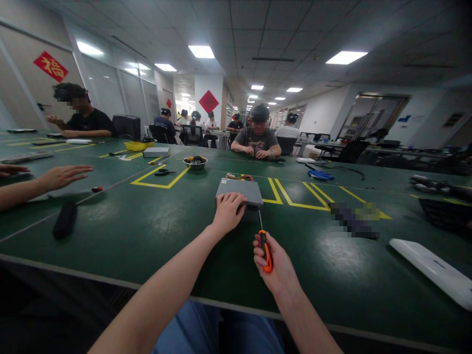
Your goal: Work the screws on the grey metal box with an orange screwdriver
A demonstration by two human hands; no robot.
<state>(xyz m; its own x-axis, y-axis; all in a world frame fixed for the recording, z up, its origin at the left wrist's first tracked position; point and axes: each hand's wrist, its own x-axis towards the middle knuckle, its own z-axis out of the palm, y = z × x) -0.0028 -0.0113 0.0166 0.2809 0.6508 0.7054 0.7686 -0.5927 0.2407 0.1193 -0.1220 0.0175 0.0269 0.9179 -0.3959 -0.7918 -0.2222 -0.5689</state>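
A grey metal computer power supply (248, 189) lies on the green table in front of me, with coloured wires (239, 177) at its far side. My left hand (229, 210) rests over its near left part, fingers bent on the top and the thumb at the near side. In my right hand (273, 256) is an orange and black screwdriver (266, 250), its handle wrapped by my fingers. The thin shaft points away from me, and its tip meets the near right corner of the power supply. Whether the tip sits in a screw is too small to tell.
Beyond the power supply stands a metal bowl (194, 163) of small items. Blue gloves (320, 175) and a white panel (431, 270) lie to the right. A black object (65, 219) and another person's hand (64, 178) are on the left. Someone (258, 137) sits opposite.
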